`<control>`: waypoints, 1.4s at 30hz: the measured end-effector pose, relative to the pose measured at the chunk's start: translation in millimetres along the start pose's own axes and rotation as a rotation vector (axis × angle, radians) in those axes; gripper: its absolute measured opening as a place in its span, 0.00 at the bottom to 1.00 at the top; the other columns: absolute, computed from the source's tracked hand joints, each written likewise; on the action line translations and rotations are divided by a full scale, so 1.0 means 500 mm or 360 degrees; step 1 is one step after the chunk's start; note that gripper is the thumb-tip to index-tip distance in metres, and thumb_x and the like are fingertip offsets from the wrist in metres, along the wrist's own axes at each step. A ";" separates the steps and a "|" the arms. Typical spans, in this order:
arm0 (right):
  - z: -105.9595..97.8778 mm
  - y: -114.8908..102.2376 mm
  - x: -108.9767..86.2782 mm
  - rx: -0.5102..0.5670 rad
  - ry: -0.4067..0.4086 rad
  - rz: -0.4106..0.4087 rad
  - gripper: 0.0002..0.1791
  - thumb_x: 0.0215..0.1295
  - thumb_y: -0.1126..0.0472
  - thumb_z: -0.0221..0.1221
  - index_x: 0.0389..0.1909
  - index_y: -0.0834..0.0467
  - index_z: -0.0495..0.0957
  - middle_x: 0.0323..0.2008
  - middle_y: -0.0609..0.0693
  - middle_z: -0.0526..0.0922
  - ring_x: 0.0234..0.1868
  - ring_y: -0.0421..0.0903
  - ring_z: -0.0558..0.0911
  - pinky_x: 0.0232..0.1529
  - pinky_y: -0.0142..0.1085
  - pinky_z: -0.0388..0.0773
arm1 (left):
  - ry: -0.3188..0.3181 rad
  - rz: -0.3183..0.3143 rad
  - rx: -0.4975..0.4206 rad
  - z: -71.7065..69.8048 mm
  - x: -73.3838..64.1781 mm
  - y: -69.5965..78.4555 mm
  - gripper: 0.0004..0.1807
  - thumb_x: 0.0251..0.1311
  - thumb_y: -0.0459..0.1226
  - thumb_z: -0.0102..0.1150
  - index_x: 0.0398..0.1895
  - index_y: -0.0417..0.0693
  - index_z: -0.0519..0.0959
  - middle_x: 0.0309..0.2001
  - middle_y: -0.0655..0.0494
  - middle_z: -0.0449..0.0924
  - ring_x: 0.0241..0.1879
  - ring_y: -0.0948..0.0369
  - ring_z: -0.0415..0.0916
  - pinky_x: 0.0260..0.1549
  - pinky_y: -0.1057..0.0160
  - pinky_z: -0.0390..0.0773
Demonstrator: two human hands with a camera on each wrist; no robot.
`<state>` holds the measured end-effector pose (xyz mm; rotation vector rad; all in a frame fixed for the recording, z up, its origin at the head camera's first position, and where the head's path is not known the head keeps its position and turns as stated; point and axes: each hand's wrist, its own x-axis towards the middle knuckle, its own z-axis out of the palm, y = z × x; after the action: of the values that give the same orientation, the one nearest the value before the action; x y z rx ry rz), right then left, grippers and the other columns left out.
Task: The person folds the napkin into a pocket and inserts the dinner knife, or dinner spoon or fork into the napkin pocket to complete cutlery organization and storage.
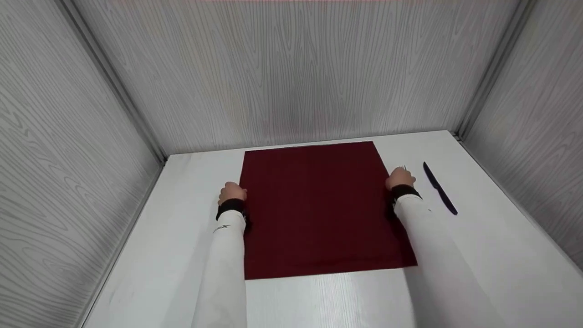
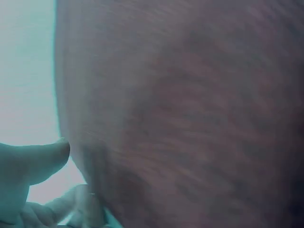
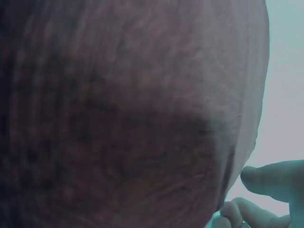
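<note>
A dark red square cloth [image 1: 314,205] lies spread out on the white table. At its left edge my left hand [image 1: 232,193] grips the cloth with curled fingers. My right hand [image 1: 401,177] holds the opposite edge in the same way. In the left wrist view, the thumb [image 2: 45,161] meets the edge of the cloth [image 2: 166,104], with curled fingers below it. The right wrist view has the thumb [image 3: 270,179] and bent fingertips [image 3: 230,213] at the other edge of the cloth [image 3: 133,118].
A dark knife [image 1: 440,188] lies on the table [image 1: 492,237] to the right of my right hand. Thin fork-like tines [image 1: 404,167] show just beyond that hand, the rest hidden. Grey wood-grain panels [image 1: 291,68] enclose the back and both sides.
</note>
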<state>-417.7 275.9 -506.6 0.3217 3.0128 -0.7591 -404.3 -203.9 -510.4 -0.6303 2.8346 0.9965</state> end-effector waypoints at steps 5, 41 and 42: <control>0.004 0.009 -0.001 -0.0017 -0.0048 0.0043 0.21 0.68 0.71 0.48 0.54 0.81 0.78 0.58 0.77 0.80 0.61 0.71 0.79 0.68 0.61 0.70 | -0.0017 0.0068 0.0116 0.007 -0.005 -0.010 0.20 0.77 0.37 0.48 0.60 0.29 0.79 0.63 0.29 0.77 0.66 0.34 0.73 0.64 0.38 0.74; -0.087 0.048 -0.034 0.0800 -0.0018 -0.0177 0.22 0.74 0.58 0.56 0.57 0.71 0.82 0.45 0.55 0.84 0.36 0.38 0.74 0.37 0.29 0.71 | -0.0205 0.0455 -0.0335 -0.143 -0.034 -0.041 0.19 0.65 0.33 0.57 0.57 0.36 0.83 0.48 0.45 0.82 0.37 0.60 0.69 0.38 0.63 0.68; -0.094 0.057 -0.040 0.0697 -0.0115 -0.0215 0.22 0.74 0.57 0.57 0.56 0.71 0.82 0.43 0.55 0.85 0.34 0.39 0.74 0.35 0.30 0.72 | -0.0297 0.0457 -0.0249 -0.147 -0.039 -0.047 0.18 0.65 0.33 0.58 0.56 0.35 0.83 0.47 0.47 0.82 0.38 0.60 0.69 0.38 0.63 0.69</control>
<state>-391.0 318.5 -477.0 0.0903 2.7956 -1.4101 -372.1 -258.7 -462.4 -0.1289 2.7485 1.2559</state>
